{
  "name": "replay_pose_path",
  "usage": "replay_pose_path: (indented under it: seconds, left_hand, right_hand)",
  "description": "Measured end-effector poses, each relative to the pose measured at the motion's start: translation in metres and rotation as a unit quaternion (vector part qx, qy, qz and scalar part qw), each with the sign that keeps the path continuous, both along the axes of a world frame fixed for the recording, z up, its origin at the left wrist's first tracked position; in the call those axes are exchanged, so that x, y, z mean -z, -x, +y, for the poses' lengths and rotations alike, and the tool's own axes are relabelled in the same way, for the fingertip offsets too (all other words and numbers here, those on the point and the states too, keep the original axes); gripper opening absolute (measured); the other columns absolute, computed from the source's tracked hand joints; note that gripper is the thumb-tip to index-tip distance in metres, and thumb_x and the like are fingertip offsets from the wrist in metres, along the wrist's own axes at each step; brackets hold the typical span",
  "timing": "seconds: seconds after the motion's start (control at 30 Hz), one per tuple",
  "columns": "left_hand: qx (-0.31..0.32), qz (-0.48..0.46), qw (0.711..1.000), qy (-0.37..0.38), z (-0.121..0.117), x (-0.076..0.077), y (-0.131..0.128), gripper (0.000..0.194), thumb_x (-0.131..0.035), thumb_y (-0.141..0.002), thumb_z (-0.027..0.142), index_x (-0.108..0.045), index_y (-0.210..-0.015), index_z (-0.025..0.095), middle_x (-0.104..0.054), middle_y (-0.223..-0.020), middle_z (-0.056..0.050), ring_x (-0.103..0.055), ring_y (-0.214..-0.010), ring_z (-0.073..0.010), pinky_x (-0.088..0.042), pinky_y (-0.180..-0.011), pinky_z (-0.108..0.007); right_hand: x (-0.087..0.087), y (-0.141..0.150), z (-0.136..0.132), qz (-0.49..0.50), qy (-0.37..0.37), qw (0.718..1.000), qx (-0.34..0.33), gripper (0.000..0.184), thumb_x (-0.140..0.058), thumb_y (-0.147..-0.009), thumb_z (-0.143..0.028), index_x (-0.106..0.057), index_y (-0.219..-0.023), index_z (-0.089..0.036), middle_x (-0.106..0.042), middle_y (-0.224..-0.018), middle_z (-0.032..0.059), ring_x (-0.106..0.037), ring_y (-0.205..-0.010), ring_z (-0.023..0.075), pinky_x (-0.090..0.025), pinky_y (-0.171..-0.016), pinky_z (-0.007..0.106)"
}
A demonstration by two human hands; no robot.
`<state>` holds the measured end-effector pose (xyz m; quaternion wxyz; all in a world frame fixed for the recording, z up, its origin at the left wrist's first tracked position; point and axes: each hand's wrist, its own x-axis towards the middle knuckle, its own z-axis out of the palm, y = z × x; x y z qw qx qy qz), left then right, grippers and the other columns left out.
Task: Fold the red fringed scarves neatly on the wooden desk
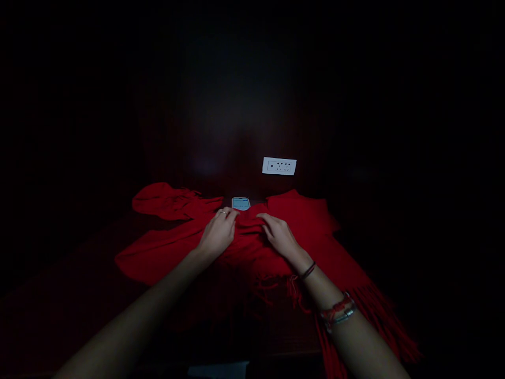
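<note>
A red fringed scarf lies spread and rumpled across the dark surface, its tassels trailing toward the lower right. My left hand, with a ring on one finger, pinches a fold of it near the middle. A short way to the right, my right hand grips the same gathered stretch, fingertips closed on the cloth. Several small folds run between the two hands. Just beyond the left fingertips is a phone with a lit screen, its lower edge hidden by the cloth.
At the back left sits another bunched part of red fabric; whether it joins the scarf I cannot tell. A white socket panel is on the dark wall behind. Something pale shows at the bottom edge. Most surroundings are too dark to make out.
</note>
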<state>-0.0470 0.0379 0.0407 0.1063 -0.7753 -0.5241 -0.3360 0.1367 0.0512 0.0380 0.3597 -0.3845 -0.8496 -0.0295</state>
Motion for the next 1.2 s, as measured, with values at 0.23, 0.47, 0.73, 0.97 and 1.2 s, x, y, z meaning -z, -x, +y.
replay_pose_path:
  seconds: [0.23,0.47,0.73,0.97,1.2]
  left_hand:
    - [0.142,-0.103,0.982,0.064,-0.005,0.008,-0.014,0.025,-0.040,-0.080,0.032,-0.056,-0.088,0.015,-0.061,-0.086,-0.004,-0.055,-0.079,-0.0158,-0.040,-0.075,-0.025]
    - [0.084,-0.161,0.982,0.057,-0.002,-0.002,-0.005,0.030,-0.030,-0.084,0.031,-0.055,-0.076,0.015,-0.060,-0.073,-0.002,-0.055,-0.069,-0.0138,-0.039,-0.066,-0.021]
    - [-0.046,-0.050,0.997,0.031,-0.002,-0.009,0.005,0.029,-0.028,-0.085,0.031,-0.053,-0.093,0.019,-0.062,-0.080,-0.004,-0.058,-0.072,-0.0176,-0.040,-0.067,-0.025]
    - [-0.041,0.016,0.999,-0.027,0.001,-0.004,0.005,0.028,-0.032,-0.083,0.024,-0.049,-0.102,0.014,-0.052,-0.104,-0.010,-0.049,-0.097,-0.0203,-0.038,-0.083,-0.032]
    - [0.168,-0.004,0.983,0.069,-0.005,0.005,-0.015,0.026,-0.043,-0.078,0.028,-0.052,-0.100,0.016,-0.058,-0.099,-0.006,-0.051,-0.094,-0.0174,-0.037,-0.085,-0.028]
  right_hand:
    - [0.000,0.005,-0.002,0.038,-0.014,0.999,0.028,0.020,-0.033,-0.085,-0.025,-0.050,-0.091,-0.018,-0.058,-0.077,0.0035,-0.055,-0.069,0.0138,-0.040,-0.064,0.023]
    - [-0.006,0.002,-0.007,0.000,-0.041,0.999,-0.019,0.023,-0.046,-0.079,-0.035,-0.053,-0.090,-0.017,-0.056,-0.085,0.0049,-0.051,-0.080,0.0149,-0.040,-0.073,0.025]
    - [-0.010,-0.007,-0.004,-0.008,-0.086,0.991,0.106,0.024,-0.041,-0.076,-0.012,-0.055,-0.095,-0.014,-0.056,-0.089,0.0088,-0.049,-0.084,0.0185,-0.040,-0.078,0.029]
    - [-0.010,-0.021,0.006,0.065,-0.021,0.995,0.073,0.023,-0.040,-0.076,-0.009,-0.058,-0.091,-0.015,-0.062,-0.087,0.0061,-0.055,-0.080,0.0154,-0.041,-0.074,0.025]
    - [-0.015,-0.010,-0.003,0.066,0.039,0.996,-0.040,0.013,-0.046,-0.075,-0.013,-0.058,-0.079,-0.018,-0.063,-0.080,0.0018,-0.056,-0.075,0.0132,-0.041,-0.070,0.023]
